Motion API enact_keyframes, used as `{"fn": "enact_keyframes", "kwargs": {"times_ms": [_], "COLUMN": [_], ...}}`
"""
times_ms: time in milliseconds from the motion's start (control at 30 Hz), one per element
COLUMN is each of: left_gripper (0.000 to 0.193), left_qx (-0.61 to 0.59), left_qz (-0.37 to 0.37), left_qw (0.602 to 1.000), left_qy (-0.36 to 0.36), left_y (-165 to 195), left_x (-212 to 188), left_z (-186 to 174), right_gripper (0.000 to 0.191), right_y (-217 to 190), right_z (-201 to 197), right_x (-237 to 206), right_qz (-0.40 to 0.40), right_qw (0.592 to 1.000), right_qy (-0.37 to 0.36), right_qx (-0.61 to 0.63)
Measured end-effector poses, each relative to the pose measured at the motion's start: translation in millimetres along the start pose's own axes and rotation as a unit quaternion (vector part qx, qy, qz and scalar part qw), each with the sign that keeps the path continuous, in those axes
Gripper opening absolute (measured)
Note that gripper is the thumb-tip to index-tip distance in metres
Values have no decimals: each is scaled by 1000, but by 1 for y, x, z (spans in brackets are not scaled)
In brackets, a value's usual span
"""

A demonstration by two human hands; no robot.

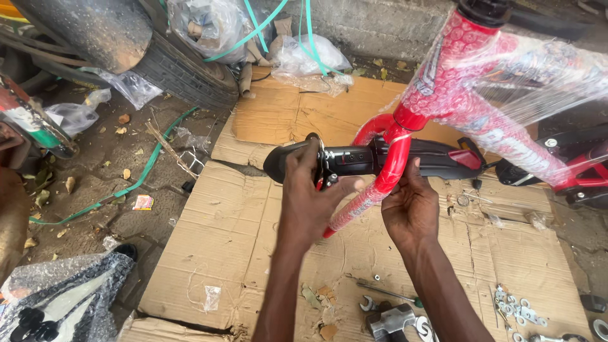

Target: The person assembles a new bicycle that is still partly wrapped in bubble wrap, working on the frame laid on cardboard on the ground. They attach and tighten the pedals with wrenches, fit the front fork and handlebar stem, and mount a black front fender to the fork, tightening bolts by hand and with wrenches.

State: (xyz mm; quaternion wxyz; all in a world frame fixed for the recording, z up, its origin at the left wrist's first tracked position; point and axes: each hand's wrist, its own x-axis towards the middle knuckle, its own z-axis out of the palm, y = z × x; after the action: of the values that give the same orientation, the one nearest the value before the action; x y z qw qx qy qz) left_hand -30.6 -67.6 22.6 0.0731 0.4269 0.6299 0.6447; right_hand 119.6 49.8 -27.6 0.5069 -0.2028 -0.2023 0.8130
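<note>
Far left: clear plastic-wrapped bundle on the dirt, a green strap trailing across the ground, and a tyre at the top.

Centre: flattened cardboard as the work surface.

Left hand: fingers closed around the front part of a black bicycle mudguard, thumb near its metal bracket; firm hold.

Mudguard: held level above the cardboard, passing between the blades of a red bicycle fork, its red-tipped tail to the right.

Right hand: just beside the left, fingers curled up against the fork blade and the underside of the mudguard; how tightly it grips cannot be told.

Upper right: red bicycle frame, wrapped in clear film.

Bottom centre: a hammer and a screwdriver on the cardboard.

Bottom right: a scatter of metal washers and nuts.
</note>
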Motion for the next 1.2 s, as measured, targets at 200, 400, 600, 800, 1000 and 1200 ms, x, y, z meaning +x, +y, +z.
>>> {"fn": "enact_keyframes", "kwargs": {"times_ms": [200,400,600,800,1000,1200], "left_gripper": [33,26,16,17,14,20], "left_qx": [113,54,195,54,54,-54], "left_qz": [-126,-188,109,-135,10,-108], "left_qw": [979,963,952,976,988,975], "left_qy": [113,183,208,161,147,185], "left_y": [3,15,5,12,26,22], "left_x": [-7,-9,1,6,-11,-5], "left_z": [21,39,52,27,38,48], "right_gripper": [17,28,34,21,37,43], "right_y": [5,4,10,11,12,6], "right_z": [4,5,-3,-19,-15,5], "right_x": [-9,-10,-15,-11,-8,-19], "right_qz": [-22,-28,33,-27,53,48], "right_qw": [1000,997,996,994,997,995], "right_qy": [-2,-25,36,-57,-39,-26], "right_qx": [5,-71,-71,-94,-29,-88]}}
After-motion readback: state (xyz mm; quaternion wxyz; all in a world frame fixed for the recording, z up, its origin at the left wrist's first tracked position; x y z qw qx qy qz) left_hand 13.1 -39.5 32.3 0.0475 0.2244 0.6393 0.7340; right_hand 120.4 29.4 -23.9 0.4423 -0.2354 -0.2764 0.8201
